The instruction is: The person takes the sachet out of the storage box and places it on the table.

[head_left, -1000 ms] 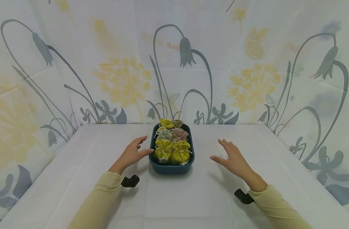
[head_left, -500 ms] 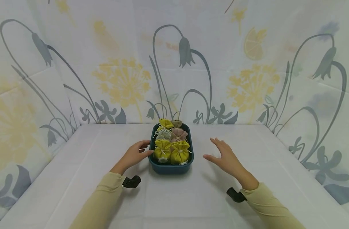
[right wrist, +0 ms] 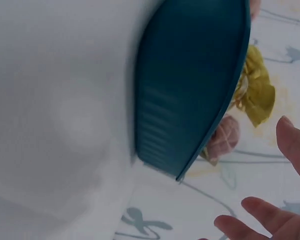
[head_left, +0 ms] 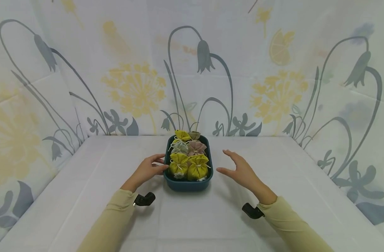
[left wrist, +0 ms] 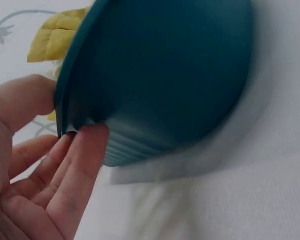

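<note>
A dark teal plastic storage bin [head_left: 188, 186] stands on the white cloth, filled with several small drawstring pouches. Two yellow-green pouches [head_left: 198, 169] sit at the front, a pale grey-green pouch [head_left: 179, 148] and a pinkish pouch [head_left: 196, 148] behind them. My left hand [head_left: 146, 171] grips the bin's left rim: in the left wrist view the thumb [left wrist: 32, 97] lies at the rim and the fingertips [left wrist: 94, 134] press the outer wall below it. My right hand [head_left: 240, 171], fingers spread and holding nothing, hovers a short way right of the bin.
A white cloth [head_left: 185, 224] covers the table. Behind it hangs a curtain [head_left: 141, 49] printed with flowers, its folds continuing down both sides. Each wrist carries a black camera mount [head_left: 253, 211] close over the cloth.
My left hand has moved slightly right and taken hold of the bin's left rim. My right hand has come left toward the bin, which stays almost where it was.
</note>
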Tool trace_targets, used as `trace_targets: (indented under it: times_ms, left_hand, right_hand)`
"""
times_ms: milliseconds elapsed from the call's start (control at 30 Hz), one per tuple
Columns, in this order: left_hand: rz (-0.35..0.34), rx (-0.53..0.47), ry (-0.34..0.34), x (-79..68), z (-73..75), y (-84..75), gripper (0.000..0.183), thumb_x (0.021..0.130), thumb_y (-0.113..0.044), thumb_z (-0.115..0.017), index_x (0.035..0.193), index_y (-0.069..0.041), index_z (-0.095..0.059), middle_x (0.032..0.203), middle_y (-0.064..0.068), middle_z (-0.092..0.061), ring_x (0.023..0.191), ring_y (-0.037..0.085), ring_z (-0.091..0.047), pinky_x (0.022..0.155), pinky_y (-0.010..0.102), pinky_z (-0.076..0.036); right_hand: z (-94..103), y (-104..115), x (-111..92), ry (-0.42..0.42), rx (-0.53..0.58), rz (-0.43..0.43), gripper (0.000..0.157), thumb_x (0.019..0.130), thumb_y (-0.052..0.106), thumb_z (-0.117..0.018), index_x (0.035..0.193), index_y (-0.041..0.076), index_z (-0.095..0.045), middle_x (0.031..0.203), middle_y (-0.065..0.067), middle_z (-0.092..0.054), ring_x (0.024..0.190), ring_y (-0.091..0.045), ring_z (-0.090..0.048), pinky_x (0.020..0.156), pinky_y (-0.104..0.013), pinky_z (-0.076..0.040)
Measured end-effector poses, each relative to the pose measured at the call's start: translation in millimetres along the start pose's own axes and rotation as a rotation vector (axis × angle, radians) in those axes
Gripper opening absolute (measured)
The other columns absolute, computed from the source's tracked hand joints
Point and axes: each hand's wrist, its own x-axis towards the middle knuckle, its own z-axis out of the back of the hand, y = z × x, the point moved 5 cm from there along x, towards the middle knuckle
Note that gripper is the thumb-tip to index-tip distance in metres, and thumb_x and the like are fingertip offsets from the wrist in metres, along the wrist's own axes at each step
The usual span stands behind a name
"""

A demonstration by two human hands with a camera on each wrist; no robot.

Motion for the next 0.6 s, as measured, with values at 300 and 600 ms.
trace_targets:
  times_ms: [300,600]
  left_hand:
    - [0.086,-0.106,-0.019,1.0,0.4,2.4,0.059,0.088,-0.013,-0.065,0.141,-0.008,-0.040,0.119,0.018,-0.050,0.081,0.019,-0.063,0.072,0.031,-0.054]
    - [0.102,-0.123,-0.019,1.2,-0.3,4.5,0.061,0.087,-0.012,-0.067,0.141,-0.006,-0.039,0.117,0.019,-0.049,0.074,0.018,-0.063,0.070,0.030,-0.054]
  right_hand:
    - [-9.1,12.5,7.9,0.045,0.110,0.015,0.074,0.083,0.040,-0.069,0.142,0.009,-0.038,0.145,-0.016,-0.032,0.125,-0.042,-0.037,0.097,-0.052,-0.037]
    - [-16.7,21.6,16.7,0.041,0.208,0.040,0.065,0.083,0.028,-0.071,0.137,0.006,-0.045,0.140,-0.015,-0.041,0.122,-0.036,-0.043,0.097,-0.046,-0.039]
